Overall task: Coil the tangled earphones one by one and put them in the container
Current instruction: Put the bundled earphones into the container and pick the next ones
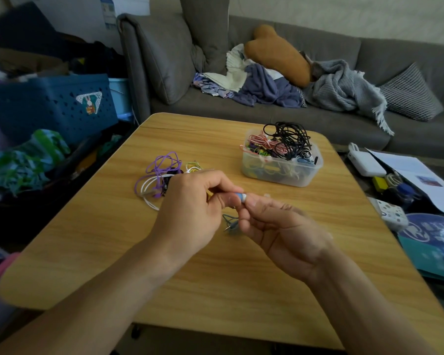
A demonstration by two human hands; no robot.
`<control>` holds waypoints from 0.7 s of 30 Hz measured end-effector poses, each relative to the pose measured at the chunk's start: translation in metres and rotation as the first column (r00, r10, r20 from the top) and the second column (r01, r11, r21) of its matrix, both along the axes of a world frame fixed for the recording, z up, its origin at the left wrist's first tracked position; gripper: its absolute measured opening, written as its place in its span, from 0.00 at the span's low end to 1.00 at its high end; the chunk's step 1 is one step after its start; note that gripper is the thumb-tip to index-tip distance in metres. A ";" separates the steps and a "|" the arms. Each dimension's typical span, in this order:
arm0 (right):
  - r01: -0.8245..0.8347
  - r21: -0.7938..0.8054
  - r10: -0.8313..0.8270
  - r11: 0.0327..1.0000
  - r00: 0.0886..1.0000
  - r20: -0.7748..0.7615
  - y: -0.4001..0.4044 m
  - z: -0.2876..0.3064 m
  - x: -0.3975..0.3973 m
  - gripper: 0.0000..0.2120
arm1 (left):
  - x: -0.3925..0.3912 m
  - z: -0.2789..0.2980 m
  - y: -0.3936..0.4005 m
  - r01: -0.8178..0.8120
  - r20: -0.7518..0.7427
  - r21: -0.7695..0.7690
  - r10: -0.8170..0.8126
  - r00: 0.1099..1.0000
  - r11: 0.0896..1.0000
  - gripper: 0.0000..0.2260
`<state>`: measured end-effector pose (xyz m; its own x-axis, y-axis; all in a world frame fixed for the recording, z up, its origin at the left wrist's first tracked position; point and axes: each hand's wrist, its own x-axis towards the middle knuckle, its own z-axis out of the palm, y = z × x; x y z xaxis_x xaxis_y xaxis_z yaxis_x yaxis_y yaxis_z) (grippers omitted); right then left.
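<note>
Earphone set, blue, is held above worktop centre: left hand and right hand both pinch the earbud end, cable and plug dangling between them. Judged light, limp, spring-prone; best gripped at bud and plug ends, coiled loosely. Tangled pile lies at 10 o'clock; container, already loaded, at 1 o'clock.
</note>
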<state>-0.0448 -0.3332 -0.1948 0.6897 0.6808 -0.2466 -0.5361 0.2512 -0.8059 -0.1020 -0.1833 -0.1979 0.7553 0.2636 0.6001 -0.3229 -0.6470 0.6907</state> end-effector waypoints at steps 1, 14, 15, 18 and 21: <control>-0.001 -0.004 0.001 1.000 1.000 0.013 0.000 0.000 0.000 0.08 | 0.000 0.000 0.000 0.001 -0.009 -0.025 -0.001 1.000 1.000 0.04; 0.055 -0.025 -0.051 0.998 0.992 0.117 0.002 0.003 -0.007 0.07 | -0.001 0.003 0.001 -0.027 0.018 0.098 0.025 1.000 0.995 0.05; 0.049 -0.020 -0.046 0.999 0.994 0.102 0.002 0.004 -0.007 0.07 | -0.001 0.003 0.001 -0.024 0.026 0.090 0.022 0.999 0.996 0.04; 0.047 0.006 -0.047 0.999 0.995 0.083 0.003 0.005 -0.005 0.07 | -0.002 0.004 0.001 -0.004 0.034 0.073 0.001 0.999 0.997 0.05; 0.041 0.002 -0.041 0.999 0.994 0.105 0.001 0.007 -0.003 0.08 | -0.004 0.007 0.003 0.003 0.037 0.133 -0.008 0.999 0.991 0.10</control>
<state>-0.0479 -0.3317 -0.1880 0.7393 0.6513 -0.1712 -0.4376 0.2713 -0.8573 -0.1055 -0.1807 -0.1907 0.7328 0.1754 0.6575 -0.3506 -0.7308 0.5857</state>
